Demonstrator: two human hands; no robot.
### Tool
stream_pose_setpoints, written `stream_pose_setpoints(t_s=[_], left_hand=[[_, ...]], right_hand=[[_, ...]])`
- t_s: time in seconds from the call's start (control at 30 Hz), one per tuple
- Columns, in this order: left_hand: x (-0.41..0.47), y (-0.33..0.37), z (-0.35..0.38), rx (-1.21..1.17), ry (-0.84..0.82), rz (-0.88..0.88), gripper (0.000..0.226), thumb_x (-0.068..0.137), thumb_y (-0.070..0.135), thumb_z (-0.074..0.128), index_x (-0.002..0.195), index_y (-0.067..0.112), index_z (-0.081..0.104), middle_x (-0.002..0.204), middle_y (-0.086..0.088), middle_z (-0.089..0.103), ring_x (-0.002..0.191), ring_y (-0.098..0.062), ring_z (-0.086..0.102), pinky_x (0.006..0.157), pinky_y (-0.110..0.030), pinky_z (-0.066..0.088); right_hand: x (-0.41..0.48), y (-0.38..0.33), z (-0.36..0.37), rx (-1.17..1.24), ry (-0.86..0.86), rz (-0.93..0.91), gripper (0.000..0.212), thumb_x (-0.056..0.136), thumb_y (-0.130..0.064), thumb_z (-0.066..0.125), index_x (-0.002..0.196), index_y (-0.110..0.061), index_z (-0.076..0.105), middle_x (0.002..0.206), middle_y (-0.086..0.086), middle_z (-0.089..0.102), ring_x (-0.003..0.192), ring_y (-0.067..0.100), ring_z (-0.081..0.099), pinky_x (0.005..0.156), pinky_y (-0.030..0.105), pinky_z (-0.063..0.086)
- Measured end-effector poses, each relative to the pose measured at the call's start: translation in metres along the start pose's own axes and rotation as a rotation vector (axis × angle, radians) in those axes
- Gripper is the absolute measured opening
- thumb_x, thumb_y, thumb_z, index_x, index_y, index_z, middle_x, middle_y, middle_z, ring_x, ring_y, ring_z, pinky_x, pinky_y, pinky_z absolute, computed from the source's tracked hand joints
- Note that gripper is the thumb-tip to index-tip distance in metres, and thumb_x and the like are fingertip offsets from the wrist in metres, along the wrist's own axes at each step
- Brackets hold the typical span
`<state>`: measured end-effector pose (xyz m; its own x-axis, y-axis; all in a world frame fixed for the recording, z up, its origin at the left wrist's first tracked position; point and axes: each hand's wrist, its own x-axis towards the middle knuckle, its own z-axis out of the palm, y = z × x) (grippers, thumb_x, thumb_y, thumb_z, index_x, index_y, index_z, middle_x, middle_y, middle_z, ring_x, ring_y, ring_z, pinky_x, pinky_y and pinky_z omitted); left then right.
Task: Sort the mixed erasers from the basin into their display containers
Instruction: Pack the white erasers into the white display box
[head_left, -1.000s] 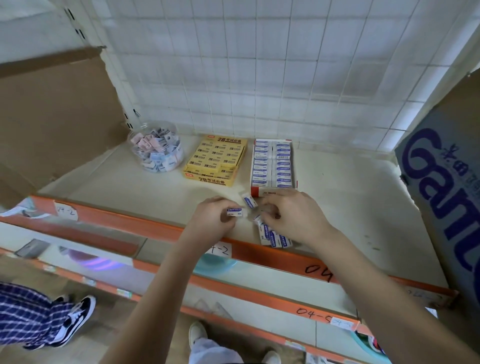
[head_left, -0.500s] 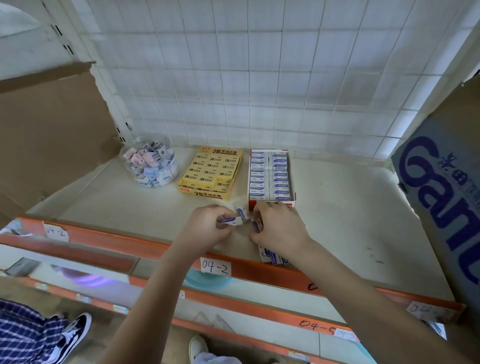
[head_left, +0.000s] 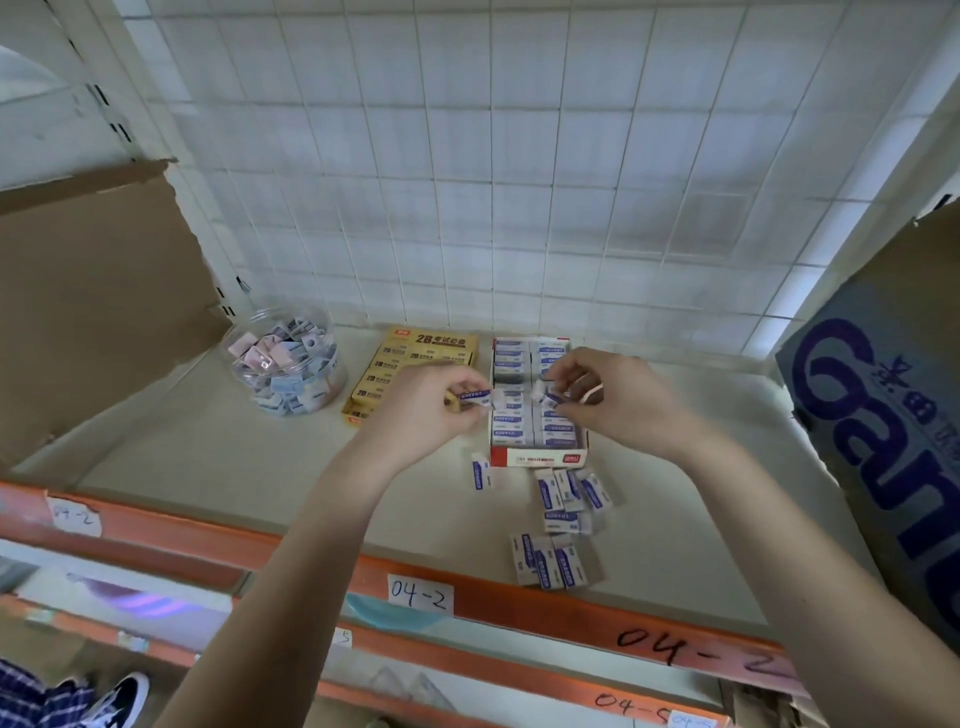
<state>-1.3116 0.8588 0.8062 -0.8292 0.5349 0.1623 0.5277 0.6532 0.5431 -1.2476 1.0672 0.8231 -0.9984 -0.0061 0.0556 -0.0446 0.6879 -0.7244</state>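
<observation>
Pinching one eraser (head_left: 477, 397) in my left hand (head_left: 426, 410), its long axis lying nine-to-three, and a second eraser (head_left: 551, 399) in my right hand (head_left: 615, 402), I judge the display box (head_left: 540, 458), at three o'clock of my left hand and directly beneath my right, is nearer the right.

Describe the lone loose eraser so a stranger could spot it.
On the shelf, find the red-fronted box. Just off its front left corner lies one white eraser with a blue band. It lies alone; the other loose erasers cluster to its right.
</observation>
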Motion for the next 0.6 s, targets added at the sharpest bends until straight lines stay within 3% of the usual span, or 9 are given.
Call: stream_pose_setpoints(t_s=[0.2, 0.3, 0.4, 0.6], left_hand=[[0.03, 0.013, 0.018, 0.076, -0.047, 0.031, 0.031, 0.086, 0.022, 0.067, 0.117, 0.024, 0.066, 0.11, 0.011, 0.064, 0.095, -0.001, 0.055, 0.081, -0.013, 0.037], [0.042, 0.009, 0.032, 0.192, -0.035, 0.026, 0.03, 0.086, 0.028, 0.066, 0.116, 0.025, 0.066, 0.111, 0.006, 0.068, 0.099, -0.01, 0.061, 0.091, -0.024, 0.043], [0.051, 0.005, 0.041, 0.342, -0.005, 0.005, 0.026, 0.088, 0.032, 0.063, 0.114, 0.029, 0.066, 0.11, 0.007, 0.069, 0.104, -0.016, 0.059, 0.101, -0.036, 0.038], [0.056, -0.003, 0.053, 0.344, 0.061, -0.016, 0.021, 0.09, 0.025, 0.058, 0.11, 0.028, 0.066, 0.117, 0.008, 0.061, 0.11, -0.018, 0.053, 0.09, -0.034, 0.041]], right_hand=[[0.03, 0.019, -0.001, -0.199, 0.053, 0.021, 0.026, 0.081, -0.002, 0.063, 0.104, -0.014, 0.066, 0.091, 0.001, 0.064, 0.08, 0.013, 0.056, 0.067, 0.008, 0.04], [0.038, 0.023, 0.003, -0.354, 0.048, -0.012, 0.028, 0.083, -0.003, 0.059, 0.11, -0.008, 0.066, 0.105, 0.007, 0.067, 0.089, 0.019, 0.059, 0.071, 0.013, 0.035], [0.041, 0.026, 0.011, -0.445, 0.024, -0.041, 0.026, 0.084, -0.001, 0.056, 0.107, -0.004, 0.067, 0.11, 0.012, 0.065, 0.099, 0.026, 0.059, 0.079, 0.02, 0.036], [0.048, 0.037, 0.016, -0.513, -0.028, -0.086, 0.022, 0.086, -0.006, 0.057, 0.101, -0.008, 0.072, 0.105, 0.011, 0.067, 0.098, 0.025, 0.059, 0.084, 0.027, 0.04]])
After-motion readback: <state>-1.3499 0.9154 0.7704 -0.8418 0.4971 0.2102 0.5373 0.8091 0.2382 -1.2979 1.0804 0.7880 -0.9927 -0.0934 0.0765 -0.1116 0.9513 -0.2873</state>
